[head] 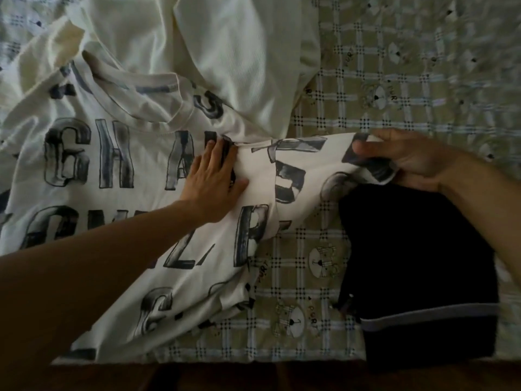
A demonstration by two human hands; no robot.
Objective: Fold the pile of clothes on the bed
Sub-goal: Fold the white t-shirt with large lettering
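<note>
A white T-shirt printed with large dark letters lies spread over the left half of the bed. My left hand presses flat on it near the shoulder, fingers straight. The shirt's right sleeve stretches out to the right. My right hand grips the end of that sleeve, fingers curled round the cloth. A plain cream ribbed garment lies crumpled behind the shirt at the top.
A folded dark navy garment with a grey-blue band lies at the right front. The checked bedsheet with small bear prints shows at the right and between the clothes. The bed's front edge runs along the bottom.
</note>
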